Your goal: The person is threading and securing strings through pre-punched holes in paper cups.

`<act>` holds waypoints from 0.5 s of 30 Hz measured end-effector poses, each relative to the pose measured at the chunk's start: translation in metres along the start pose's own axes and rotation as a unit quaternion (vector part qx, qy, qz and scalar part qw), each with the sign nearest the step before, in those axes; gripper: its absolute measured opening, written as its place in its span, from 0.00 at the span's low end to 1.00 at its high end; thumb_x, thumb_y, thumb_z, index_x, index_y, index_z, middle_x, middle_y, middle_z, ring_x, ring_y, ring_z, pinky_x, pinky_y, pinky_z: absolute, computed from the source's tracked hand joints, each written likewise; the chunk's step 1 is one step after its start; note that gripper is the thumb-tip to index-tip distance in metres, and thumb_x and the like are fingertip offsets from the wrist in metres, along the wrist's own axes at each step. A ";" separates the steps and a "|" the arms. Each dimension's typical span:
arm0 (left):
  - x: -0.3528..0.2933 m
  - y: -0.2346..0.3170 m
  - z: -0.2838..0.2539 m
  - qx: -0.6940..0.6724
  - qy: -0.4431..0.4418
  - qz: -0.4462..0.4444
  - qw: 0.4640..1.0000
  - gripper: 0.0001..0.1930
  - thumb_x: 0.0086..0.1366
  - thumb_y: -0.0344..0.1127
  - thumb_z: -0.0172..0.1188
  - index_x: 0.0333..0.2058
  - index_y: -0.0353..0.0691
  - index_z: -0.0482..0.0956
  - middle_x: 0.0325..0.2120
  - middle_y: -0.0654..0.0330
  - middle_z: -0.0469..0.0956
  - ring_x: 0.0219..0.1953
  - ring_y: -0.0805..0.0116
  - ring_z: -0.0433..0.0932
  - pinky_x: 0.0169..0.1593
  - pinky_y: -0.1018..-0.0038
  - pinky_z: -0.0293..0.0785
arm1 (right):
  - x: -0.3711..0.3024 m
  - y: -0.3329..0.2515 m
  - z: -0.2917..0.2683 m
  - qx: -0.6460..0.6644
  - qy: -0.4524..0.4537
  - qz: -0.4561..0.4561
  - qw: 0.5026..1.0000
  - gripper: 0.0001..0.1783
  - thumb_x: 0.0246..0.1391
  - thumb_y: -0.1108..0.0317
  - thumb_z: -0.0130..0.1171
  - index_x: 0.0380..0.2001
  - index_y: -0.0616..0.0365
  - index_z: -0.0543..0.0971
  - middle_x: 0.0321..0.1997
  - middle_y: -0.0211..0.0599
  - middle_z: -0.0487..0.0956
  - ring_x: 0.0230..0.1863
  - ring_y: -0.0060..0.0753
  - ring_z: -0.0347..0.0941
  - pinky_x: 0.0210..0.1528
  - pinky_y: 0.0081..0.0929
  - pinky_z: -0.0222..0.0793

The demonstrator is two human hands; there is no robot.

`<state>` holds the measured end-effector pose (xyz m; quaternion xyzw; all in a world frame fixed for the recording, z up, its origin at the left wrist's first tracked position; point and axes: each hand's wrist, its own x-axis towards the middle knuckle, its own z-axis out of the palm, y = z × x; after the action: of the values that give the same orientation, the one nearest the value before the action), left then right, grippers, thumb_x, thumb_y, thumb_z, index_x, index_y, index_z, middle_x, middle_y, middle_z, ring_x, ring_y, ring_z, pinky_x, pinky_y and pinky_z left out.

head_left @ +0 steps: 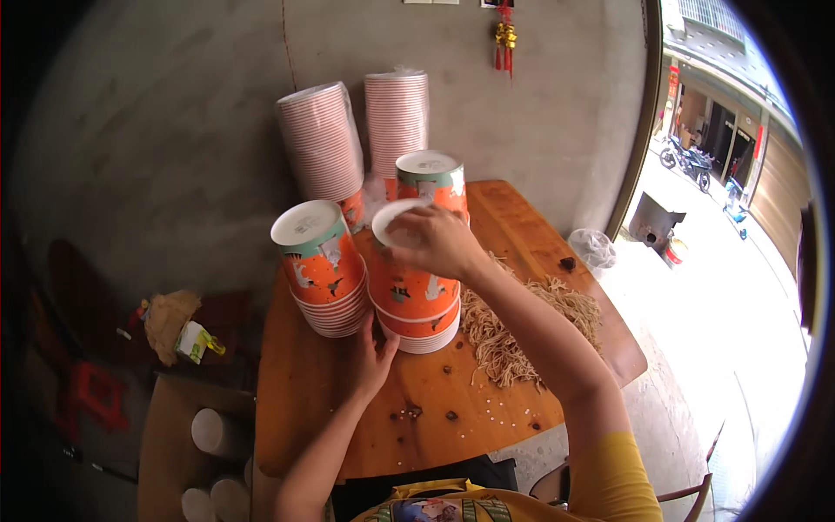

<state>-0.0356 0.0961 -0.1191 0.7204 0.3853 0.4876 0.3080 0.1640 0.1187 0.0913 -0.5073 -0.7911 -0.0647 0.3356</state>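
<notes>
On the wooden table stand several stacks of upturned orange paper tubs with green bands and white bases. My right hand [439, 242] is bent over the base of the top tub [413, 283] in the middle stack, gripping it. This tub's rim sits above the stacked white rims [426, 342], with an orange strip showing between. Low down, between this stack and the left stack [323, 270], my left hand [376, 365] has thumb and fingers apart, the fingertips close against the middle stack's lower rims. Behind the middle stack rises another tub stack [432, 178].
Two tall plastic-wrapped tub stacks [320, 143] lean near the wall. A heap of tan strings [531, 326] lies on the table [500, 204] at the right. White bits [491, 413] are scattered near the front. A cardboard box [174, 409] with white cylinders stands lower left.
</notes>
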 end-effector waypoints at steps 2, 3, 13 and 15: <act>0.003 -0.009 0.006 -0.047 0.008 -0.008 0.999 0.33 0.67 0.45 0.57 0.64 0.33 0.57 0.59 0.46 0.65 0.59 0.55 0.67 0.57 0.63 0.67 | 0.000 -0.007 -0.025 -0.054 0.039 -0.002 0.998 0.28 0.46 0.46 0.64 0.51 0.43 0.79 0.55 0.33 0.77 0.60 0.42 0.68 0.60 0.52 0.60; 0.003 -0.005 0.003 -0.057 0.010 -0.018 0.998 0.32 0.68 0.45 0.56 0.63 0.33 0.58 0.58 0.47 0.66 0.59 0.56 0.67 0.59 0.63 0.66 | -0.001 -0.008 -0.035 -0.060 0.076 -0.012 0.995 0.28 0.46 0.46 0.64 0.51 0.44 0.79 0.56 0.33 0.77 0.60 0.41 0.68 0.60 0.51 0.59; -0.028 0.182 -0.038 -0.370 -0.030 0.042 0.927 0.31 0.69 0.38 0.56 0.64 0.31 0.54 0.58 0.57 0.66 0.57 0.69 0.67 0.61 0.70 0.62 | -0.152 -0.034 -0.073 0.318 0.224 -0.091 0.917 0.37 0.50 0.39 0.60 0.51 0.61 0.77 0.61 0.55 0.69 0.61 0.51 0.65 0.63 0.46 0.58; -0.047 0.197 -0.049 -0.293 -0.090 0.023 0.952 0.29 0.70 0.36 0.54 0.64 0.33 0.55 0.58 0.58 0.66 0.58 0.69 0.65 0.60 0.71 0.62 | -0.187 -0.030 -0.059 0.455 0.219 0.024 0.863 0.28 0.54 0.49 0.60 0.50 0.59 0.77 0.59 0.51 0.71 0.60 0.50 0.66 0.63 0.44 0.58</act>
<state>-0.0422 -0.0416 0.0373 0.6480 0.1800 0.5193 0.5274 0.2143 -0.0633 0.0322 -0.2897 -0.6266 0.2008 0.6950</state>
